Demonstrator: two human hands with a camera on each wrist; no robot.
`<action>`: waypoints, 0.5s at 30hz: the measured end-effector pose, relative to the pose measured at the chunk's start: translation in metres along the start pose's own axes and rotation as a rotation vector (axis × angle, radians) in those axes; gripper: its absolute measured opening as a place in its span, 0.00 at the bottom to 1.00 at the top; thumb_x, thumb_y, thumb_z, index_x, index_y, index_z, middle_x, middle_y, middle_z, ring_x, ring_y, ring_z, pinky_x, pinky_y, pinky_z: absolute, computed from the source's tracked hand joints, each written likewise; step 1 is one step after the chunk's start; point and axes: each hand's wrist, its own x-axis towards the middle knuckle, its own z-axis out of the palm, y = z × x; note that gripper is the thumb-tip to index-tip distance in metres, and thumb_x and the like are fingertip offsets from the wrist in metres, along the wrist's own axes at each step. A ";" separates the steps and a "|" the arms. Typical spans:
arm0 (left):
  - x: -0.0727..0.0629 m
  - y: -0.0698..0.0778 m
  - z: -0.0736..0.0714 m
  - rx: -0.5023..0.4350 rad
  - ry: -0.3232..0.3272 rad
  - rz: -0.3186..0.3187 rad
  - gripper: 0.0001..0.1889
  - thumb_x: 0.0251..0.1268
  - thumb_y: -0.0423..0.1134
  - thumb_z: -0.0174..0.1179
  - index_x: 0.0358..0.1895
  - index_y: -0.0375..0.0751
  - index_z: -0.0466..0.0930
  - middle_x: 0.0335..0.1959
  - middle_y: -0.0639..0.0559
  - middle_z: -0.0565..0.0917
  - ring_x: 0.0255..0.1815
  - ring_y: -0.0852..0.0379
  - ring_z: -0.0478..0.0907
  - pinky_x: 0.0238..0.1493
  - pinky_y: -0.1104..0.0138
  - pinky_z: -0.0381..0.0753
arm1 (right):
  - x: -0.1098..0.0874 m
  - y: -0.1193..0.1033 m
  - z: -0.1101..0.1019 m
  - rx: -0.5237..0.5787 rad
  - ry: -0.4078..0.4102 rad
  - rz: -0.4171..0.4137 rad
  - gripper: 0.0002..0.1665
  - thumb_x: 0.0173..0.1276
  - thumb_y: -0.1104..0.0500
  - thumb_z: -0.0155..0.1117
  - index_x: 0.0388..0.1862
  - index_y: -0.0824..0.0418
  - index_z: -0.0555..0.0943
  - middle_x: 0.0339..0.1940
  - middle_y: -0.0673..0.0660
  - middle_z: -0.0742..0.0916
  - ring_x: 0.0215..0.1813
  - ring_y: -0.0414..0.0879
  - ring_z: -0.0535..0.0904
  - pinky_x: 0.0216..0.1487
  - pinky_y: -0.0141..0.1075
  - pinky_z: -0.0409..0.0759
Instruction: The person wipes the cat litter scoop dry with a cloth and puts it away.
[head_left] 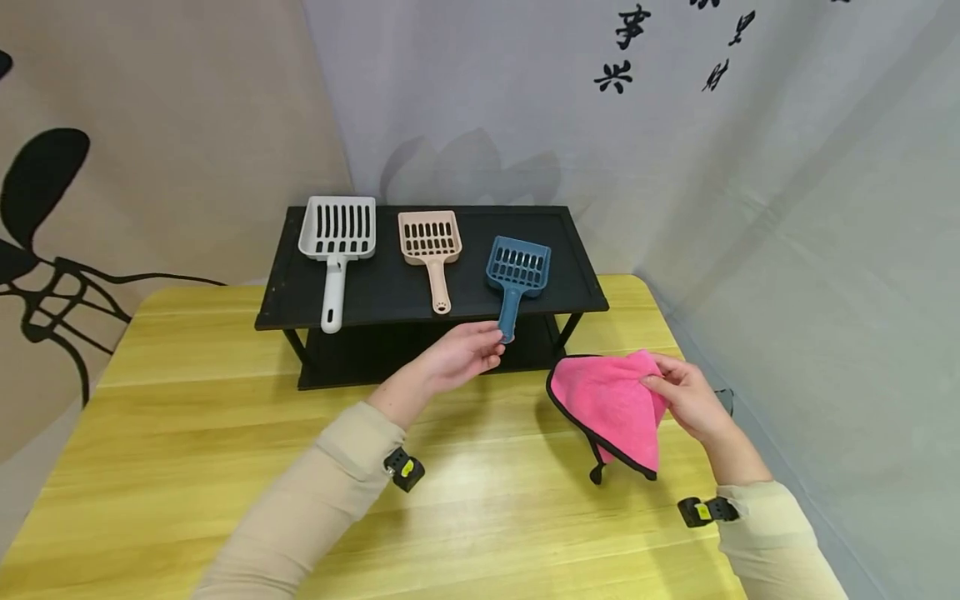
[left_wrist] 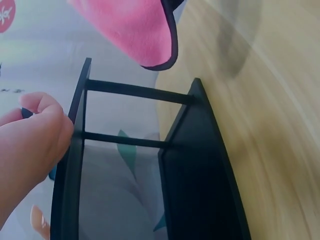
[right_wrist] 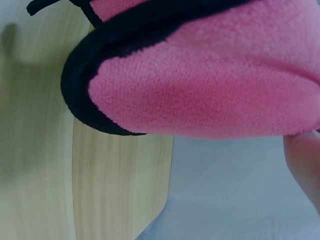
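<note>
My left hand pinches the handle end of a blue cat litter scoop, whose slotted head lies over the right part of a black two-tier rack. In the left wrist view the left hand is beside the rack's upper shelf, hiding most of the scoop. My right hand holds a pink cloth with black edging by its upper right corner, and the cloth hangs over the table. The right wrist view shows the cloth up close, with part of a finger at its edge.
A white litter scoop and a beige litter scoop lie on the rack left of the blue one. The rack stands at the back of a wooden table. Behind hangs a pale curtain; a black chair-like shape is at far left.
</note>
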 end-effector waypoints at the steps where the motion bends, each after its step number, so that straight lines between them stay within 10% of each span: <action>1: 0.001 0.000 0.001 0.015 0.012 0.005 0.18 0.74 0.30 0.36 0.62 0.26 0.58 0.31 0.54 0.71 0.31 0.64 0.67 0.33 0.77 0.70 | 0.001 0.000 0.001 -0.002 -0.003 0.004 0.24 0.70 0.73 0.47 0.48 0.47 0.81 0.37 0.43 0.86 0.26 0.36 0.81 0.26 0.28 0.79; 15: 0.017 -0.007 0.011 0.372 0.153 -0.049 0.17 0.72 0.35 0.47 0.59 0.29 0.70 0.34 0.51 0.71 0.29 0.62 0.66 0.30 0.76 0.69 | 0.002 -0.004 0.006 -0.037 0.014 0.038 0.23 0.70 0.71 0.48 0.47 0.45 0.81 0.38 0.42 0.85 0.28 0.35 0.80 0.28 0.27 0.79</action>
